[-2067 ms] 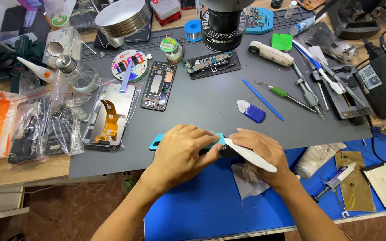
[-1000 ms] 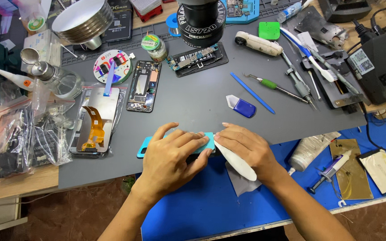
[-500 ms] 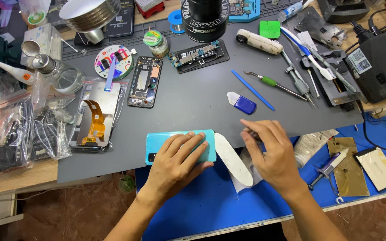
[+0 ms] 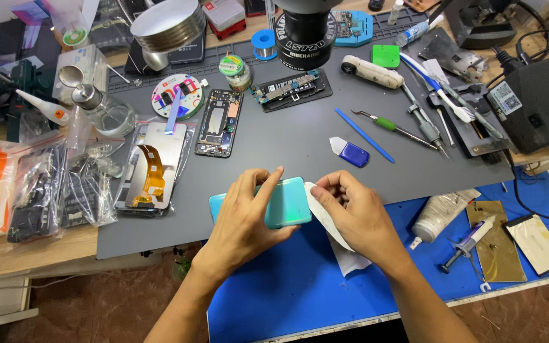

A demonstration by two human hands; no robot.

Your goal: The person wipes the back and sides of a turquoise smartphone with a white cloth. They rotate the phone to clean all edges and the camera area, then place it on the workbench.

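My left hand [image 4: 243, 222] grips a teal phone back cover [image 4: 285, 204] and tilts it up off the grey work mat [image 4: 287, 146]. My right hand [image 4: 354, 219] is at the cover's right edge, fingers curled around a white curved film strip [image 4: 332, 219] that trails down toward a white cloth [image 4: 351, 260] on the blue mat [image 4: 287, 292]. An opened phone frame [image 4: 219, 122] lies flat further back on the grey mat.
A screen with an orange flex cable [image 4: 150, 168] and bagged parts [image 4: 46, 190] lie left. A blue pry tool [image 4: 349, 152], blue stick [image 4: 363, 134], screwdrivers [image 4: 395, 126], a microscope base [image 4: 306, 28], a glue tube [image 4: 436, 216] and a syringe [image 4: 468, 244] surround the hands.
The teal cover was pressed under both hands, then lay flat under my left hand; now my left hand lifts it tilted. My right hand has closed back onto its right edge.
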